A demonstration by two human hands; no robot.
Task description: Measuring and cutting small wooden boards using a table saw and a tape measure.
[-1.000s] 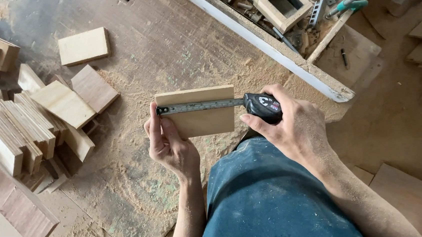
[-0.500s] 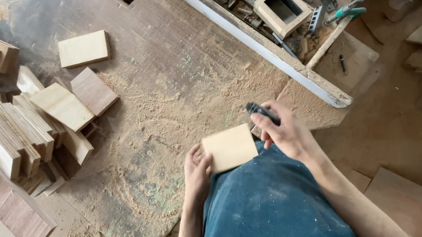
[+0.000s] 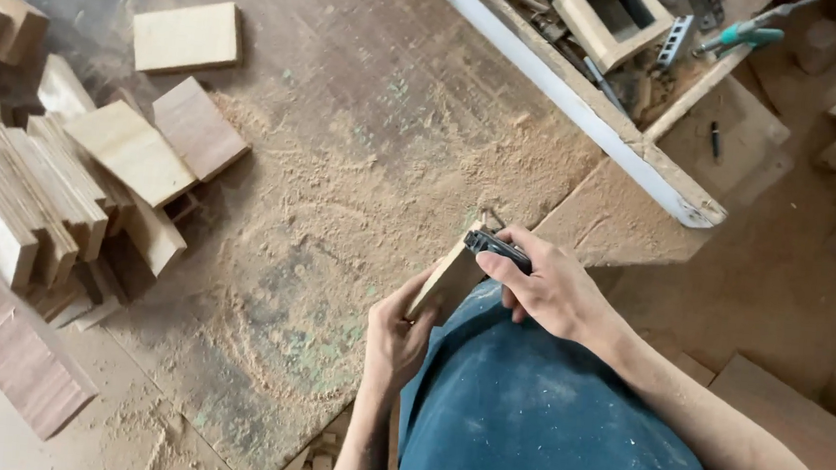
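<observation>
Wood in the left hand: the left hand [image 3: 400, 338] grips a small pale wooden board [image 3: 446, 279] by its lower edge, fingers [image 3: 421, 287] curled up around it, so the board stands tilted on edge just above the person's knee.
Right hand: the right hand [image 3: 545, 293] is closed around a dark tape measure [image 3: 496, 249], its fingers wrapped over the case, which rests against the board's top edge; a small metal hook shows at the tip (how much tape is out, I cannot tell).
Board's place: held in the air between both hands, over the blue apron [image 3: 542, 424], not lying on anything.
Doing it well: a true reading, I judge, needs the hook seated square on one edge, the tape flat along the face, and the left grip kept steady so the board does not twist.
Surface below: a worn wooden tabletop [image 3: 350, 90] with sawdust [image 3: 391, 193] spread thick over it.
Left of the hands: well apart, a heap of cut wooden blocks [image 3: 53, 196], some stacked on edge, some flat, and one pale block [image 3: 185, 36] lying alone beyond them.
Further out: a white-edged wooden frame [image 3: 587, 109] runs diagonally past the hands; behind it sit an open wooden box [image 3: 614, 17] and a teal-handled tool [image 3: 747, 34].
</observation>
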